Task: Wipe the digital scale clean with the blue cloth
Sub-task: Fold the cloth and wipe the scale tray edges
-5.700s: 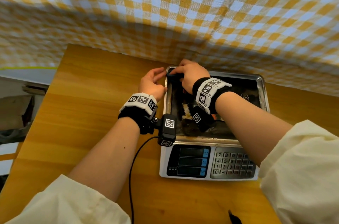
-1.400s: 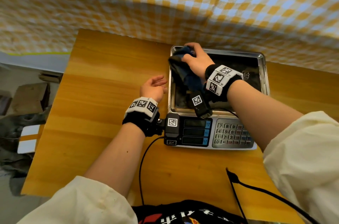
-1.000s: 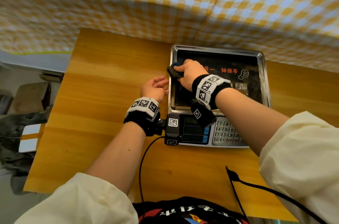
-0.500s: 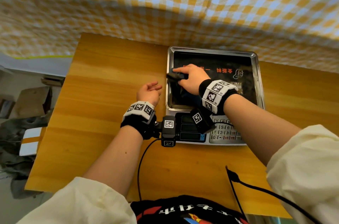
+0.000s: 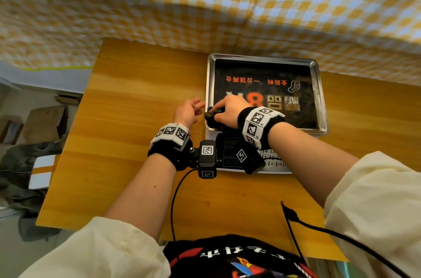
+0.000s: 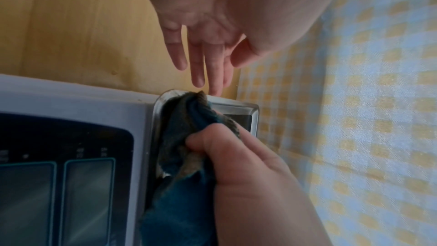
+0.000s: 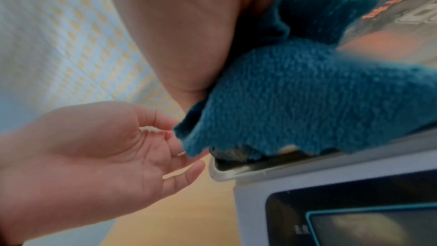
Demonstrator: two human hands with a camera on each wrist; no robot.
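Your right hand (image 5: 227, 112) grips the blue cloth (image 7: 307, 96) at the scale's tray (image 5: 319, 86) corner, hiding the display; your left hand (image 5: 188, 112) hovers beside, fingers relaxed.

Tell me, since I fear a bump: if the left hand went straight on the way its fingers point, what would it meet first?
Probably the metal rim of the scale's tray. The left hand is open beside the scale, fingers aimed at the near left corner where the right hand presses the blue cloth. Whether a fingertip already touches is unclear.
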